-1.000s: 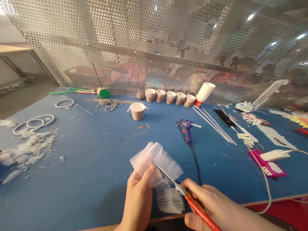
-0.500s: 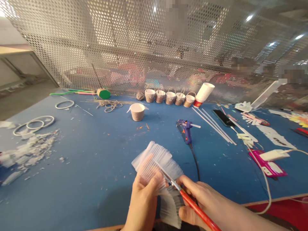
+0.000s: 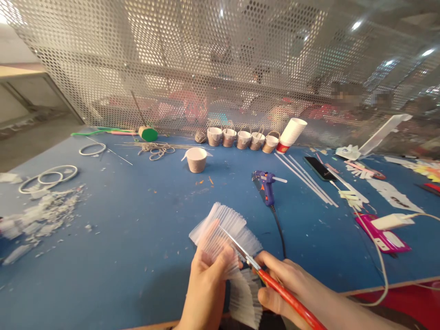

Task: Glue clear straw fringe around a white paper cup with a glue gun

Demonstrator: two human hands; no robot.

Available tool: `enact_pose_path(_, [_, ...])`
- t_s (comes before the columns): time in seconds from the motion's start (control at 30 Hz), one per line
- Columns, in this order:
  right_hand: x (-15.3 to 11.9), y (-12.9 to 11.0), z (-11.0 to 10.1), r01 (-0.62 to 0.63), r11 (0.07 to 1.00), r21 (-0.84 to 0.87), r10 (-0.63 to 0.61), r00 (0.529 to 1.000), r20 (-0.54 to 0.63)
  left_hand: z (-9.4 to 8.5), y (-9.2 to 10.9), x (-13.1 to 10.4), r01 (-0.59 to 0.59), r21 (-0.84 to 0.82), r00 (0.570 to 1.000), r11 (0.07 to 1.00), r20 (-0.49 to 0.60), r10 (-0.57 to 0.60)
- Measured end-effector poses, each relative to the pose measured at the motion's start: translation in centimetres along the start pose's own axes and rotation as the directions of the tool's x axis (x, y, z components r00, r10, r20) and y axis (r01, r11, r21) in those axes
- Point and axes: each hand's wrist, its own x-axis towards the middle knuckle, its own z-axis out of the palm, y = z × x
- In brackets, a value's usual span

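Note:
A strip of pleated, see-through white fabric fans out above the front edge of the blue table. My left hand pinches it between thumb and fingers, and one finger shows through the folds. Red-handled scissors are in my right hand, their blades lying across the pleats just right of my left thumb. Part of the lower handle and some of my right fingers are hidden. The strip's lower end hangs between my two hands.
A purple glue gun lies beyond my right hand, its black cord running toward me. A paper cup wrapped in twine stands mid-table. White scraps are heaped at left. A phone and a pink power strip lie at right.
The scissors have shifted slightly, with the handles a little lower and to the right. The fabric and my left hand have moved slightly right.

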Motion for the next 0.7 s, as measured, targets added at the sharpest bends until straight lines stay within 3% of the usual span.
enact_pose_path(0.13, [0.2,-0.4,-0.5,0.024,0.998,0.064,-0.030,0.995,0.092,0.2,0.3,-0.2,-0.003,0.006,1.000,1.000,-0.021,0.003])
enact_pose_path(0.33, [-0.2,-0.2,-0.5,0.034,0.995,0.095,-0.041,0.997,0.071,-0.2,0.5,-0.2,0.015,-0.037,0.999,0.999,-0.028,-0.016])
enact_pose_path(0.53, [-0.4,0.3,-0.2,0.040,0.996,0.084,-0.045,0.997,0.061,-0.3,1.0,0.6,-0.029,-0.053,0.986,0.998,-0.168,0.020])
enact_pose_path(0.7, [-0.2,0.5,0.4,0.043,0.999,0.022,-0.044,0.999,0.019,0.0,1.2,0.3,-0.043,-0.048,0.993,0.998,-0.109,0.038])
